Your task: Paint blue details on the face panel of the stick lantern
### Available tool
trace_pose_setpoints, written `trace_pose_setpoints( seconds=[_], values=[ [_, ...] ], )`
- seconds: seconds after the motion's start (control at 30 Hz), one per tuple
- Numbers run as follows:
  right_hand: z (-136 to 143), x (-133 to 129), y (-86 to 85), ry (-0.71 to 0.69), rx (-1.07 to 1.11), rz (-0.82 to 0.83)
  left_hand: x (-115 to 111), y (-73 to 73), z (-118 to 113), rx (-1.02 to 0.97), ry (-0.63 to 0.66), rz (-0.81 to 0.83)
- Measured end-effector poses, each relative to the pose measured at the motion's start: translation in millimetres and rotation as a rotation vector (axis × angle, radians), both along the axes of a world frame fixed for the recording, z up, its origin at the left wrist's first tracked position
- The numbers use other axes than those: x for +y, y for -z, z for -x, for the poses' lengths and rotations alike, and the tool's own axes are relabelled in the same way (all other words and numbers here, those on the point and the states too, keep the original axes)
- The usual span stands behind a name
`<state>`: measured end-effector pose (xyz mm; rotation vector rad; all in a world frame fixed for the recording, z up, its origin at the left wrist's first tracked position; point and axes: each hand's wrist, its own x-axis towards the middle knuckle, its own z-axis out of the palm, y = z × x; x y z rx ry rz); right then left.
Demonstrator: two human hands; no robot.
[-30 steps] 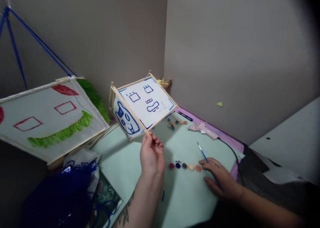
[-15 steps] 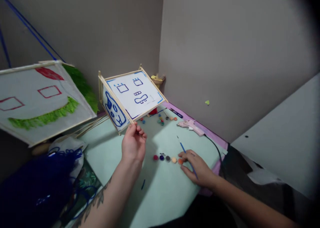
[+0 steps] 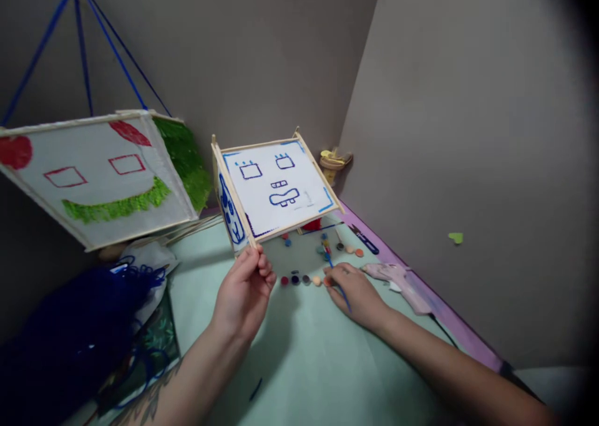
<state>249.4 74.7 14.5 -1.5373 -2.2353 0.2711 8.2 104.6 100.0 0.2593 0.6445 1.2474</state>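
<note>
Head view: the left hand (image 3: 250,289) pinches a stick end at the lower near corner of the box (image 3: 283,186), which sits tilted at the far side of the table (image 3: 322,363); whether it touches the tabletop cannot be told. Pale wooden sticks frame its white panels. On the front panel is a blocky face in dark blue — two rectangular eyes with light-blue lashes, a small divided nose and a wavy mouth with square teeth. Light-blue strokes mark some corners, a dark line runs by the lower left edge, and a faint smudge lies right of the mouth. The side panel, seen at a slant, bears thicker blue lines. The right hand (image 3: 354,294), fingers bent, holds a brush (image 3: 330,261) beside the pots (image 3: 306,280) — its fingertips by the orange one.
</note>
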Motion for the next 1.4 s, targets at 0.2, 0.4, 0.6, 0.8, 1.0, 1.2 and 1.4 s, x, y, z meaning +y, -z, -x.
trace_pose_setpoints(
  seconds=[0.2, 0.4, 0.6, 0.8, 1.0, 1.2, 1.4],
  values=[
    [-12, 7, -16.0, 0.041, 0.404, 0.061, 1, -3.0, 5, 0.009, 0.005, 0.065],
    [2, 6, -8.7, -0.112, 0.552, -0.189, 5, -1.7, 6, 0.048, 0.026, 0.074],
    [2, 3, -4.1, -0.064, 0.524, -0.227, 4, -3.3, 8, 0.078, 0.071, 0.101],
    [9, 4, -14.3, -0.187, 0.524, -0.161, 4, -8.9, 9, 0.071, 0.081, 0.115],
    [11, 2, -11.1, -0.262, 0.529, -0.120, 8, -11.6, 15, 0.082, 0.100, 0.113],
    [13, 2, -9.5, -0.268, 0.535, -0.130, 12, -14.3, 23, 0.075, 0.106, 0.087],
    [10, 3, -4.9, -0.295, 0.518, -0.132, 14, -12.9, 24, 0.070, 0.151, 0.047]
  ],
)
